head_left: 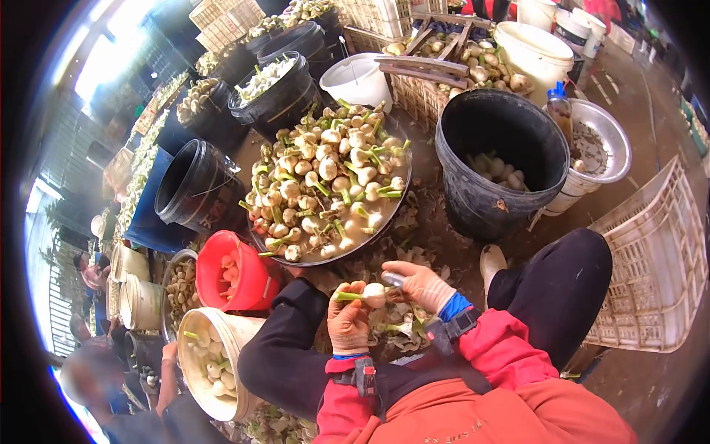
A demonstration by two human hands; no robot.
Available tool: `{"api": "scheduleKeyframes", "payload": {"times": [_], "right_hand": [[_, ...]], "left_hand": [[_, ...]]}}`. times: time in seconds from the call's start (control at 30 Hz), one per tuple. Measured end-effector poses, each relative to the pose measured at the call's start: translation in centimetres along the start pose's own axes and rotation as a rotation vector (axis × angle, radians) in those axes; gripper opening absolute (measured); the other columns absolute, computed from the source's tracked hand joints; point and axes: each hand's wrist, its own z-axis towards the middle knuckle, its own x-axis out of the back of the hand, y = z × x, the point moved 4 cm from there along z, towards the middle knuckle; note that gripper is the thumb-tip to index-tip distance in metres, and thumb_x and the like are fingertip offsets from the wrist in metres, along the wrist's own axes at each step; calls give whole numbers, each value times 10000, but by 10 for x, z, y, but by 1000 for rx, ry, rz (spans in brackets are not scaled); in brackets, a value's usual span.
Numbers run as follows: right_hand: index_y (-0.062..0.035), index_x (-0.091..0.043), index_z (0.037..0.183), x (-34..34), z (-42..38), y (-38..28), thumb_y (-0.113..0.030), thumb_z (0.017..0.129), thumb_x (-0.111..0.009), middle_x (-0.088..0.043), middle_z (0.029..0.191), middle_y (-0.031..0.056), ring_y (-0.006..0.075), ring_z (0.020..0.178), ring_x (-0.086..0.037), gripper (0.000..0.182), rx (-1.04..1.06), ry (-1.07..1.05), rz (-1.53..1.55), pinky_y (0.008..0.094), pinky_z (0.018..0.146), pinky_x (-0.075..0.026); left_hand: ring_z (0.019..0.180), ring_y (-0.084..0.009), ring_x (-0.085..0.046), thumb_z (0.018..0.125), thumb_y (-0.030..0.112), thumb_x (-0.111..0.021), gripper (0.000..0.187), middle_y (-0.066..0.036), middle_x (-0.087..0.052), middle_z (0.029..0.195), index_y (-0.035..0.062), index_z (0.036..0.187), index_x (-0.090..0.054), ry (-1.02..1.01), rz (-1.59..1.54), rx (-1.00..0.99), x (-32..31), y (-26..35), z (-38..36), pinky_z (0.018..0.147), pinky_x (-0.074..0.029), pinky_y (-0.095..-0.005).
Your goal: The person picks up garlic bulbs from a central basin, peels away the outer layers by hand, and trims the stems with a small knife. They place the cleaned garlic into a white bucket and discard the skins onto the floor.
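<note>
My left hand (348,320), in an orange glove, is closed around the short green stem of a white garlic bulb (375,295). Close to the bulb's other side is my right hand (420,285), also gloved. Its fingers are wrapped round a small greyish metal tool (393,280), whose exact kind I cannot make out. Loose peelings (399,325) lie on the ground beneath both hands. Just beyond them stands a wide dark basin (333,260) heaped with garlic bulbs (318,170) on cut green stems.
Right of the basin is a black bucket (462,200) with pale bulbs inside. A red bucket (255,277) and a tilted cream bucket (237,333) of bulbs stand left. A plastic crate (651,274) lies at right. Another person's arm (168,377) shows at lower left.
</note>
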Motion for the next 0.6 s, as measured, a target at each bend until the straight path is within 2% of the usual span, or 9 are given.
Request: {"api": "scheduleKeyframes", "payload": {"times": [0.07, 0.17, 0.23, 0.3, 0.4, 0.43, 0.5, 0.53, 0.6], "right_hand": [[-70, -523, 1242, -14, 1, 4, 18, 775, -646, -605, 1104, 53, 153, 978, -575, 491, 1, -29, 16, 255, 857, -475], [-36, -513, 1246, -14, 8, 12, 3, 785, -646, -608, 1110, 70, 157, 988, -580, 482, 147, 19, -233, 257, 835, -485], [-53, -503, 1254, -19, 1, 7, 42, 785, -610, -611, 1078, 74, 143, 938, -576, 491, 156, 69, -414, 253, 735, -491], [-59, -514, 1221, -22, 1, 7, -2, 769, -640, -616, 1042, 90, 182, 925, -592, 473, 230, 103, -496, 286, 745, -486], [-96, -492, 1180, -31, -10, -8, -118, 766, -636, -581, 1044, 120, 310, 989, -567, 439, 249, 170, -967, 376, 832, -465], [-96, -492, 1180, -32, -9, -3, -118, 766, -636, -581, 1044, 120, 310, 989, -567, 439, 249, 172, -964, 376, 832, -465], [-116, -460, 1212, -37, -8, 4, -119, 795, -590, -557, 1098, 138, 329, 1028, -552, 436, 339, 192, -1160, 402, 850, -457], [-132, -439, 1222, -39, -7, 7, -113, 806, -559, -535, 1129, 160, 348, 1053, -535, 433, 300, 165, -1227, 423, 860, -451], [-132, -440, 1218, -40, -9, 6, -113, 804, -560, -531, 1135, 167, 350, 1056, -533, 432, 240, 165, -1227, 424, 860, -451]], "left_hand": [[1109, -264, -542, 804, -111, -506, 389, -97, -587, 1148, 61, 1150, -543, 82, -32, 37, 1, -2, 0, 931, -459, -474], [1061, -254, -569, 822, -90, -526, 330, -106, -587, 1133, 40, 1123, -552, 84, -29, 64, 0, -3, 1, 891, -491, -440], [1022, -241, -584, 830, -67, -548, 298, -100, -592, 1111, 31, 1111, -559, 123, 89, 60, 5, -7, 1, 861, -506, -409], [982, -228, -599, 838, -44, -570, 268, -94, -596, 1088, 22, 1098, -565, 158, 207, 58, 10, -14, 1, 830, -521, -378], [869, -165, -603, 810, -1, -653, 253, -71, -585, 1085, -32, 1056, -603, 292, 327, -39, 15, -17, 0, 754, -508, -279], [869, -165, -603, 810, -1, -653, 253, -71, -585, 1085, -32, 1056, -603, 291, 330, -37, 13, -20, -1, 754, -508, -279], [955, -180, -582, 793, 15, -679, 267, -103, -562, 1163, -26, 1048, -615, 244, 480, -53, 8, -23, -1, 824, -474, -282], [1075, -200, -530, 775, 40, -706, 286, -143, -510, 1259, -4, 1046, -627, 161, 661, -163, 12, -24, -1, 904, -423, -294], [1118, -206, -500, 775, 46, -709, 283, -156, -484, 1290, 5, 1044, -632, 146, 712, -142, 15, -27, -3, 929, -404, -302]]}}
